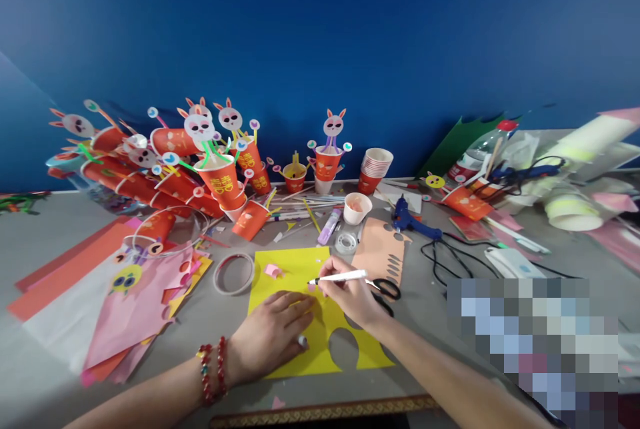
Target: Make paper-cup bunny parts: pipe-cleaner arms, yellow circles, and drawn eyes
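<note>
The left hand (273, 336) lies open and flat on the yellow paper (310, 322) at table centre; the right hand (350, 296), at its 2 o'clock, grips a white pen (337, 277), tip on the paper

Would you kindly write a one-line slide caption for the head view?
Left hand flat on yellow paper, right hand holding a white pen to it, beside rabbit-topped red paper cups.

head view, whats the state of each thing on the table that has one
yellow sheet: flat, cutouts at near edge, pressed by left hand
white pen: in right hand grip, tip on the sheet
scissors: lying by right hand
glue gun: lying down
stack of cups: upright
tape ring: flat
</note>
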Demonstrator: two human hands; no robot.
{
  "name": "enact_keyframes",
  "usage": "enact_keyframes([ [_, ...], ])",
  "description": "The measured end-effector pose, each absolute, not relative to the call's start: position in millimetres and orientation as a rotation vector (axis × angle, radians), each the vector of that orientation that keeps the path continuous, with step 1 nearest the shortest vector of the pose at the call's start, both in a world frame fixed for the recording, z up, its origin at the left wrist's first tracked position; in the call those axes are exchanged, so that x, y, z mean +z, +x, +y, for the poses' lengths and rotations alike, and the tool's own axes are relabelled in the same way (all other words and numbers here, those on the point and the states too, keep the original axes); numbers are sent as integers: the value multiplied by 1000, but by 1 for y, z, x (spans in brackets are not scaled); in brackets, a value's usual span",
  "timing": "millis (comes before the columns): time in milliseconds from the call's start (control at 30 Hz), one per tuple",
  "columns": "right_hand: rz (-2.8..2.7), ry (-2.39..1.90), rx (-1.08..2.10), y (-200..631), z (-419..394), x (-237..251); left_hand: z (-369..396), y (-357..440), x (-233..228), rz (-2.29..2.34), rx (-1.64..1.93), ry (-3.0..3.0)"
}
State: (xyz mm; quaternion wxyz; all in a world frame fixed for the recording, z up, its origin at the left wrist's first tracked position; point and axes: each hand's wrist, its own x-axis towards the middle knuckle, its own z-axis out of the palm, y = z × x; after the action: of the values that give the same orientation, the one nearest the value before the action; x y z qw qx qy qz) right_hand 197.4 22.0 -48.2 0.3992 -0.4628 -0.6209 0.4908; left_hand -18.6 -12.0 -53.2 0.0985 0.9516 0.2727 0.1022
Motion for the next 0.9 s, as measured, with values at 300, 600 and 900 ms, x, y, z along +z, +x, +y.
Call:
enact_keyframes([
  [300,-1691,-1114,1041,199,22,-69,-10,-21,-52,803,314,2728],
  [600,-1795,-1152,966,201,22,-70,-7,-23,-53,776,328,2694],
  [900,-1829,-1176,975,201,22,-68,-7,-23,-53,780,313,2680],
])
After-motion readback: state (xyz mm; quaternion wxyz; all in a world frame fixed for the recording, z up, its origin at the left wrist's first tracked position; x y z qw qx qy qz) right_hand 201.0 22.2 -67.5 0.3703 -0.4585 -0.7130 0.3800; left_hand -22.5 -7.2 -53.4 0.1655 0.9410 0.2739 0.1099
